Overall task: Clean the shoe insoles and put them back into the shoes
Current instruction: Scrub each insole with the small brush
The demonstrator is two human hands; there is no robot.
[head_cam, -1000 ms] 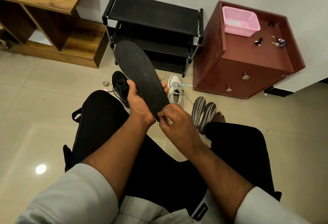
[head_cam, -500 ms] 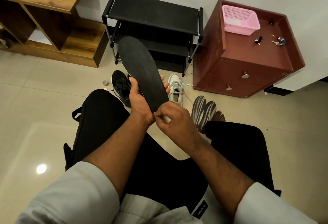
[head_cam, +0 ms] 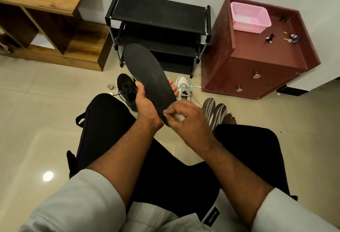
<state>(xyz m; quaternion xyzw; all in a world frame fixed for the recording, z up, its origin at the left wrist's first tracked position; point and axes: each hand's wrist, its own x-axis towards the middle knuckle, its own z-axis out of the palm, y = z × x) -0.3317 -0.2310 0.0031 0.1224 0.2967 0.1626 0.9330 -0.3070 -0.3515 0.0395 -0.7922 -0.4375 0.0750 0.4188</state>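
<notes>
My left hand [head_cam: 145,101] grips the long black foam insole [head_cam: 147,77] near its heel end, thumb up along the near edge and fingertips curling round from underneath on the far side, so the insole stands tilted with its toe end pointing away from me toward the black metal shoe rack [head_cam: 158,29]. My left forearm comes up from the lower left, across my lap, with the grey sleeve pushed back past the elbow. My right hand [head_cam: 185,115] is curled at the insole's heel, its fingers pinched round a small white wad [head_cam: 179,117] that is pressed against the insole's lower edge; I cannot tell what the wad is made of. My right forearm rises from the lower right, wrist bent inward toward the other hand. Below the insole, on the pale tiled floor [head_cam: 36,112], sits a black lace-up sneaker [head_cam: 127,92] just beyond my left knee, and a white and grey sneaker [head_cam: 183,88] stands to its right, near the dark red wooden cabinet [head_cam: 257,66]. A pair of grey striped insoles [head_cam: 214,112] lies on the floor just beside my right hand, side by side and touching.
</notes>
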